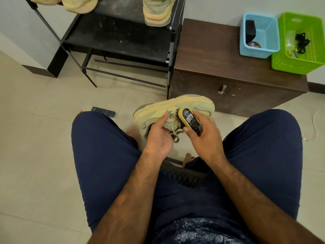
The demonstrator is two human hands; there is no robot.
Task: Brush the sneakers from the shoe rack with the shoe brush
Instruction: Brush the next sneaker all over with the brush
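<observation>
A tan sneaker [195,105] lies on its side between my knees, its sole facing away from me. My left hand [159,136] grips it at the tongue and laces, thumb on the upper. My right hand [204,133] holds a yellow shoe brush [189,118] with a black label, pressed against the sneaker's upper. On the black shoe rack [123,36] stands another tan sneaker [156,11] at the right, and more tan shoes [79,4] sit at the top left.
A brown cabinet [211,55] beside the rack carries a blue basket [259,35] and a green basket [299,43]. A remote control [103,111] lies on the tiled floor left of my left knee. My thighs flank the sneaker.
</observation>
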